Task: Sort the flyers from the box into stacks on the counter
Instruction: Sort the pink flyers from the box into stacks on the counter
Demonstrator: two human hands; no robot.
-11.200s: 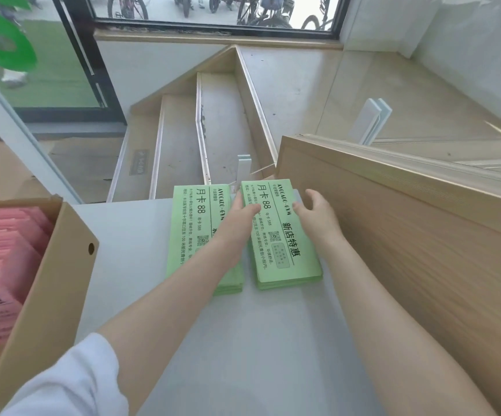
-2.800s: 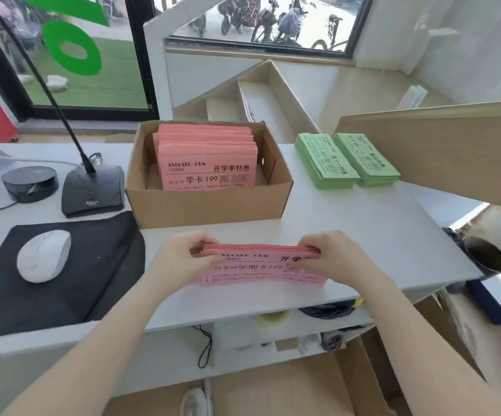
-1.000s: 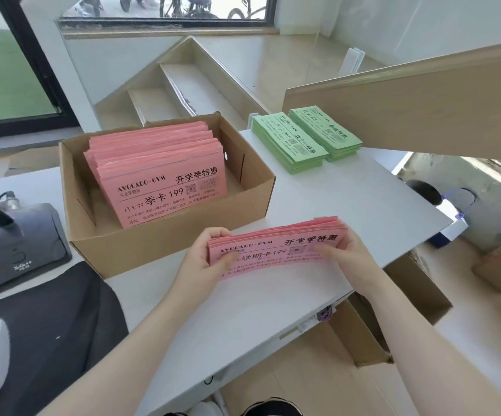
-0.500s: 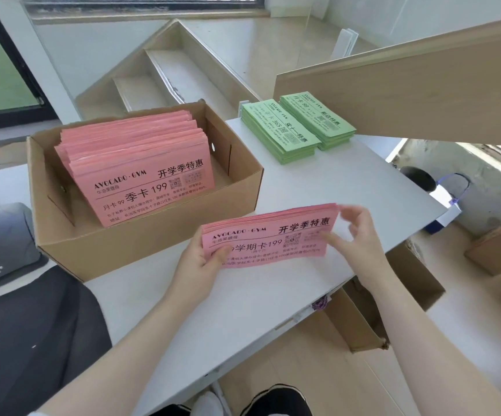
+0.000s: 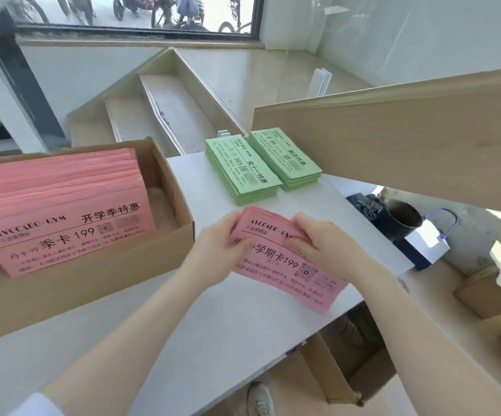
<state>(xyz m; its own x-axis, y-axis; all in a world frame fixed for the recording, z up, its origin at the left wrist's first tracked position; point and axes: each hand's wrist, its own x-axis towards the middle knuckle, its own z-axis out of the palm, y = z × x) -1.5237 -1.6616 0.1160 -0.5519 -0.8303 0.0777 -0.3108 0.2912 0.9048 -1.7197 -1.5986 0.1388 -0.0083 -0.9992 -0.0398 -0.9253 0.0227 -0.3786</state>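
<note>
From my head camera, I have the pink stack [image 5: 285,259] between my hands, low over the counter [image 5: 237,319] near its right edge. My left hand [image 5: 217,246] pinches its upper left side, thumb on top. My right hand [image 5: 322,244] curls over the top edge, fingers on the printed face; whether the stack's far corner rests on the counter or hangs just past the edge, I can't quite tell. The box [image 5: 99,274] of pink flyers [image 5: 60,211] sits just left of my left hand. Two green stacks [image 5: 261,163] lie side by side beyond, near the wood panel [image 5: 408,139].

Half a second ago my right hand was spread open off the stack's right end, and the stack lay more level; now it is turned, the right end nearer me.
</note>
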